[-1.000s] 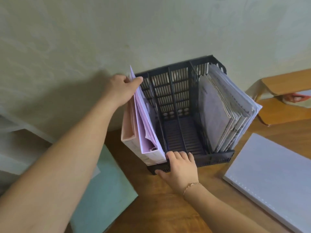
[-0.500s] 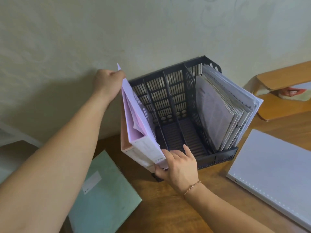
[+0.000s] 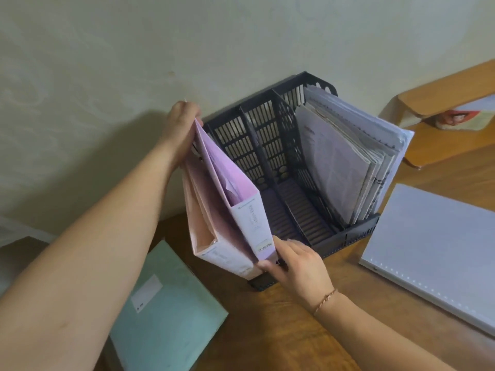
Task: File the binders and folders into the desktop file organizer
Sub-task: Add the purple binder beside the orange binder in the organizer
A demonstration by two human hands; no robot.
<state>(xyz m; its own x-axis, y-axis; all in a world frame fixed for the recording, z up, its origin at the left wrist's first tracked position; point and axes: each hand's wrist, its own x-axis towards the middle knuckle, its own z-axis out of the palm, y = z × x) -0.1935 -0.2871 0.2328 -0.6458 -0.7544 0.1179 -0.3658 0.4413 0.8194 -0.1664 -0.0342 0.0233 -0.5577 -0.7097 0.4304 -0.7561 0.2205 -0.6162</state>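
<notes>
A black slotted file organizer [image 3: 345,234] stands against the wall on the wooden desk. Its right slot holds a thick stack of papers and clear folders [image 3: 345,162]; the two middle slots hold nothing. At its left end a lilac binder [image 3: 251,223] and a pink binder [image 3: 203,228] stand upright, tilted forward over the front edge. My left hand [image 3: 182,127] grips the lilac binder's top back corner. My right hand [image 3: 297,266] holds the bottom of the lilac binder's spine with thumb and fingers.
A green folder [image 3: 166,314] lies flat on the desk at the lower left. A white binder [image 3: 439,253] lies flat to the right of the organizer. A wooden shelf [image 3: 442,108] with a small picture stands at the far right. The wall is right behind the organizer.
The two binders have been pulled forward and up out of the left slot. My right hand moved from the organizer's front rim onto the lilac binder's spine.
</notes>
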